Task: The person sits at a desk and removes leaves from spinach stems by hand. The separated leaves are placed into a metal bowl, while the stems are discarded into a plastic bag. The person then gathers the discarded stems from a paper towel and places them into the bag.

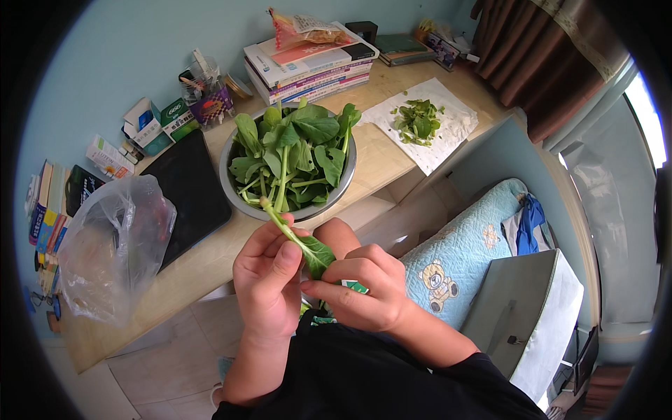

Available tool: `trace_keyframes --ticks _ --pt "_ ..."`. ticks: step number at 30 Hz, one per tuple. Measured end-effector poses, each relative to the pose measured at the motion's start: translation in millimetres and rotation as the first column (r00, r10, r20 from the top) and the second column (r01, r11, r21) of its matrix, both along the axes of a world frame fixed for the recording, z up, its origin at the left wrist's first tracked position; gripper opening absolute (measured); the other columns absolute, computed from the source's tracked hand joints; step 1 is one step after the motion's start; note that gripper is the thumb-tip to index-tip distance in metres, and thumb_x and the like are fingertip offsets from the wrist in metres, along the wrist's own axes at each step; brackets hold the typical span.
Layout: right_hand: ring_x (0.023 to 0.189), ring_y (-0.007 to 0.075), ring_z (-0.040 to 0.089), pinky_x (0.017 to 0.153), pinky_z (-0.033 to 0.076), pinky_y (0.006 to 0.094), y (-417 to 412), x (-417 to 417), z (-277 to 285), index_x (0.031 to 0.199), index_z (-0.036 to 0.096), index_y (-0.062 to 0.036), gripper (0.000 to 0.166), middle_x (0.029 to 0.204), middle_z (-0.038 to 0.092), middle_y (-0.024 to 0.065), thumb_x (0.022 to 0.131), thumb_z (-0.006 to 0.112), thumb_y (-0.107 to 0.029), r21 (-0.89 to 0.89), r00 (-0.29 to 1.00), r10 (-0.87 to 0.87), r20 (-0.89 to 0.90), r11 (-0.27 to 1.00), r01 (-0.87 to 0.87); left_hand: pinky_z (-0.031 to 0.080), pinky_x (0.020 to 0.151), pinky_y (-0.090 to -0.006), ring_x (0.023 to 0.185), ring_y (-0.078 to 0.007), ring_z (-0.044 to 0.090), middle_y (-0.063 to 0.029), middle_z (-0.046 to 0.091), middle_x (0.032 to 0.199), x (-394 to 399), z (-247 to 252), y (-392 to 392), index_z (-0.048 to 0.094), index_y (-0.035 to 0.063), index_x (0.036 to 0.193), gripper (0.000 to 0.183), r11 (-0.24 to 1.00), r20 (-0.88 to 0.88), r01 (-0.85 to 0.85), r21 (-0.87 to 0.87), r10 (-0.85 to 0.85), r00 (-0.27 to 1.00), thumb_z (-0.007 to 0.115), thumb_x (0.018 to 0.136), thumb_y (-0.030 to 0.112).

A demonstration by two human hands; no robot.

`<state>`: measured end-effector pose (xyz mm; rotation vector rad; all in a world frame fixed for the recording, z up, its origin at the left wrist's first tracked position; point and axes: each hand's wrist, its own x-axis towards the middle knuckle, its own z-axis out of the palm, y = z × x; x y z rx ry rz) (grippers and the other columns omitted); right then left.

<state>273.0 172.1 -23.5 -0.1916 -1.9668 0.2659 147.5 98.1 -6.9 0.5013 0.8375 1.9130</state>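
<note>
My left hand (273,278) pinches the pale stem of a leafy green vegetable (312,251) between thumb and fingers, the root end pointing up and away. My right hand (365,286) grips the leaf end of the same piece. Just beyond both hands, a round metal basin (226,178) stands on the wooden desk, heaped with green leaves and stems (299,142). Torn leaf bits (418,123) lie in a small pile on a white paper towel (454,113) to the right of the basin.
On the desk (210,262) are a black laptop or flat board (184,194), a clear plastic bag (121,247), small boxes (144,126), a pen holder (210,102) and stacked books (315,73). A quilted blue cover (451,262) and a grey box (514,310) stand below at right.
</note>
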Motion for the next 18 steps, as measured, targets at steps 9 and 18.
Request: trace_keyframes --ticks 9,18 --pt "0.062 0.0189 0.056 0.048 0.041 0.0278 -6 12 16 0.085 0.067 -0.0037 0.024 0.075 0.058 0.0041 0.063 0.076 -0.007 -0.210 0.969 0.248 -0.017 0.946 -0.246 0.048 0.085 -0.0298 0.092 -0.0189 0.063 -0.0129 0.066 0.098 4 3 -2 0.057 -0.0074 0.117 0.029 0.995 -0.057 0.081 0.055 -0.078 0.995 0.053 0.091 0.003" --pt "0.048 0.0000 0.040 0.045 0.030 0.0167 28 17 47 0.105 0.063 0.0022 0.029 0.071 0.061 0.0010 0.081 0.072 -0.011 -0.775 0.977 0.215 0.001 0.618 -0.135 0.047 0.083 -0.0285 0.089 -0.0172 0.061 -0.0126 0.065 0.095 11 12 -4 0.059 -0.0115 0.112 0.027 0.993 -0.277 0.094 -0.066 -0.109 0.955 0.056 0.091 0.005"
